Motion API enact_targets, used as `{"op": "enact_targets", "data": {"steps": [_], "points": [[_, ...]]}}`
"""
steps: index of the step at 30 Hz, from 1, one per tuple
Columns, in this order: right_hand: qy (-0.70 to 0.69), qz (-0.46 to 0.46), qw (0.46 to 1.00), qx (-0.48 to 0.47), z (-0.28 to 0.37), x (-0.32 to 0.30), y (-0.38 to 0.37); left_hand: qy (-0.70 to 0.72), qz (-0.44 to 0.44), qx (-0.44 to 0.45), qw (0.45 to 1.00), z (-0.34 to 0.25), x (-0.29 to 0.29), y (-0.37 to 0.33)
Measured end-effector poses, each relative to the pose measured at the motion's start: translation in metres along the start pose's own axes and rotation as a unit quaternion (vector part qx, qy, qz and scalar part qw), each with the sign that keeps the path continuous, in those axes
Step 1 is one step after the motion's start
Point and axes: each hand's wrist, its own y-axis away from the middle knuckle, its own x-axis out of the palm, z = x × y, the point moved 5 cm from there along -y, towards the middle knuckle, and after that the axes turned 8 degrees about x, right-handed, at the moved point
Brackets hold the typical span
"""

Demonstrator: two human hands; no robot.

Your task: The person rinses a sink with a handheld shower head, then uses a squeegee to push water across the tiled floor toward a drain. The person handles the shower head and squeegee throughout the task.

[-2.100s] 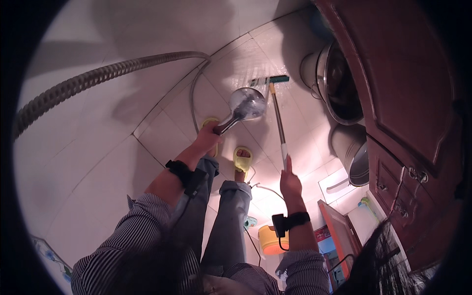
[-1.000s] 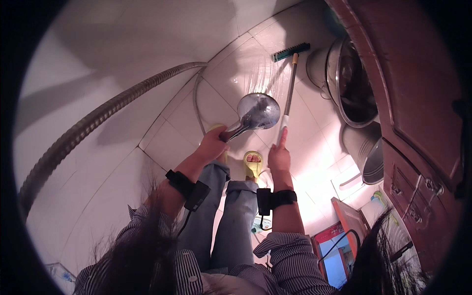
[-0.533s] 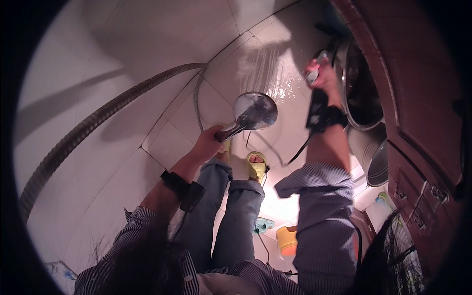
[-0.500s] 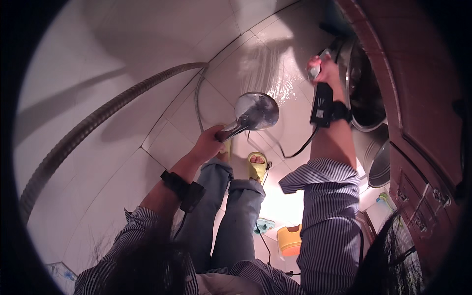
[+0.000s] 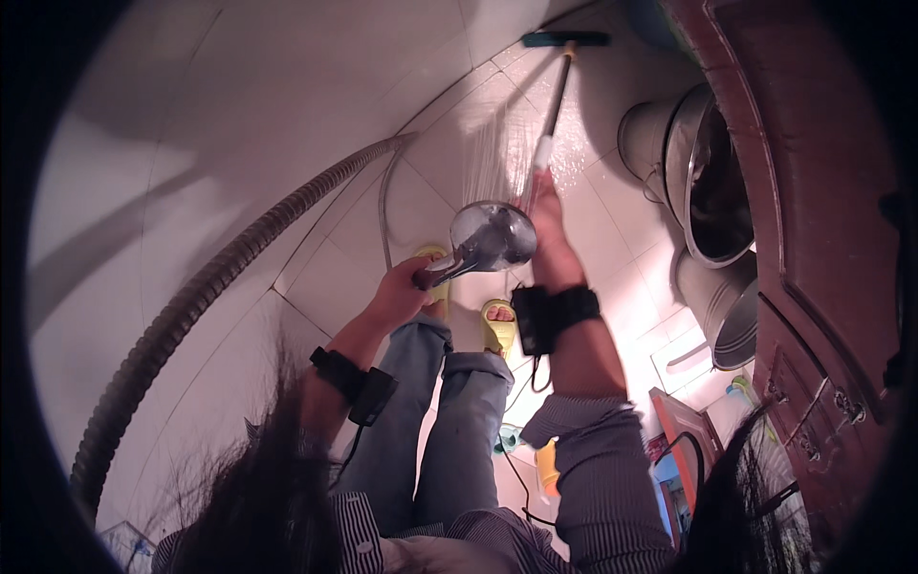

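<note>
My left hand (image 5: 402, 292) is closed round the handle of a chrome shower head (image 5: 492, 237). Thin streams of water run from it onto the wet floor tiles ahead. My right hand (image 5: 549, 215) grips the pale end of a long-handled floor brush (image 5: 557, 110), its fingers partly hidden behind the shower head. The brush reaches away from me, and its wide dark-green head lies across the floor near the far wall. Whether that head has bristles or a rubber blade I cannot make out.
A ribbed grey hose (image 5: 239, 249) arches along the left wall. Metal buckets (image 5: 703, 182) lie tipped at the right beside a dark red cabinet (image 5: 794, 172). My feet in yellow slippers (image 5: 498, 327) stand on the tiles; a yellow stool (image 5: 547, 467) is partly behind my right sleeve.
My right hand has moved left and nearer, away from the buckets, bringing the brush into plain view. The shower head has shifted slightly toward me.
</note>
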Motion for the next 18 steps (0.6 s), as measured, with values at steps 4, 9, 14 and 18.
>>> {"op": "enact_targets", "data": {"steps": [4,9,14,18], "points": [[0.221,-0.030,0.973,0.064,0.041,-0.007,0.004,0.029,0.022,0.027,0.999,0.003,-0.006,-0.008],[-0.030,0.051,0.997,0.059,0.041,-0.021,-0.006,0.044,-0.003,0.004,0.999,0.010,-0.013,-0.016],[0.010,-0.078,0.974,0.213,-0.066,-0.061,0.056,0.004,0.002,0.014,1.000,0.000,-0.010,-0.007],[0.103,-0.090,0.986,0.093,0.018,-0.057,0.007,0.015,0.033,0.026,0.999,0.007,-0.006,-0.011]]}}
